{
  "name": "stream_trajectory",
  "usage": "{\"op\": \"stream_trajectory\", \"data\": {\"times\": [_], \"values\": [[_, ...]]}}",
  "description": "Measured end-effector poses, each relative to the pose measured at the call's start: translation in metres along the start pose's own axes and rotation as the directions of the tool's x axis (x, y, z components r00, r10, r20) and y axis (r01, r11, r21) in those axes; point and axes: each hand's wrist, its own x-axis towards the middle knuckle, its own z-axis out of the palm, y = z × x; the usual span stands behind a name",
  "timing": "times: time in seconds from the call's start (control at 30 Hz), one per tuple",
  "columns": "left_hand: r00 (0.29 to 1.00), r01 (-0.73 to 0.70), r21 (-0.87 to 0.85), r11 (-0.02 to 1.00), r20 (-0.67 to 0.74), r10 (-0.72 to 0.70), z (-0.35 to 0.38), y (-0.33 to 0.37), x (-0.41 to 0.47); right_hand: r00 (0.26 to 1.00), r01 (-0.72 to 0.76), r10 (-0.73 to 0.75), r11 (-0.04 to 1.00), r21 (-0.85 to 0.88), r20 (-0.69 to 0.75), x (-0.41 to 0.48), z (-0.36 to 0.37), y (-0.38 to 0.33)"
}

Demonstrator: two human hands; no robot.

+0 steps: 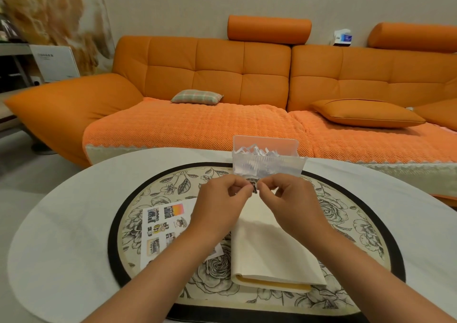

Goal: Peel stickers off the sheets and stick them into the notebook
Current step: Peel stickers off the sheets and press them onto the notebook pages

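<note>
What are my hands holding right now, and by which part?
A small dark sticker, pinched on its left side by the left hand and its right side by the right hand.

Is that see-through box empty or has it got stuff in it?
Not empty. White paper scraps poke up above the rim of the box and show through its clear wall.

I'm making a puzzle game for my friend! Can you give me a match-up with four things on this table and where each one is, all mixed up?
Things:
1. sticker sheet
2. notebook
3. clear box
4. small sticker

Places:
A. pinched between the left hand and the right hand
B. at the far edge of the floral mat
C. in the middle of the mat, below both hands
D. on the left part of the mat, beside the notebook

Pairs: 1-D, 2-C, 3-B, 4-A
</note>
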Motion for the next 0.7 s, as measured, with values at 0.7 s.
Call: {"op": "stream_trajectory", "data": {"times": [0.7], "values": [[0.988,0.078,-0.183,0.98,0.145,-0.052,0.0081,-0.0051,0.0063,0.977,-0.192,0.168,0.961,0.2,0.132,0.0031,-0.0022,-0.0039]]}}
